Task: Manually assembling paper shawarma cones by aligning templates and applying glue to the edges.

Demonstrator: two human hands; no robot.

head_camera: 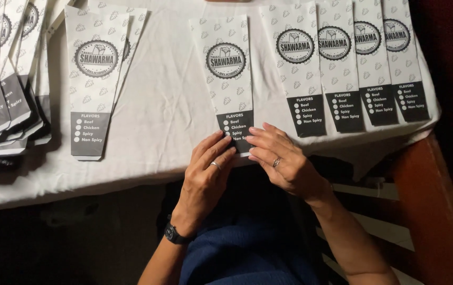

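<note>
both hands rest at the near edge of a table covered with a white cloth (158,121), working the bottom end of one long paper sleeve (226,68). that sleeve lies flat in the middle of the cloth, running from twelve o'clock down to six, white and patterned with a round dark emblem near its top and a dark band at its foot. the left hand (205,174) lies at seven o'clock from the band, fingers stretched and close together, tips pressing on the band's lower left corner; it wears a ring and a dark wristwatch (175,234). the right hand (279,158) sits at five o'clock from the band, fingers loosely curled, fingertips touching the band's right edge, a ring on one finger. neither hand is closed around the sleeve; both only press on it.

at three o'clock a row of four like sleeves (353,63) lies side by side, overlapping. at nine o'clock lies another pair (97,79), and at the far left a fanned stack (5,79). a wooden chair frame (427,211) shows at four o'clock.
</note>
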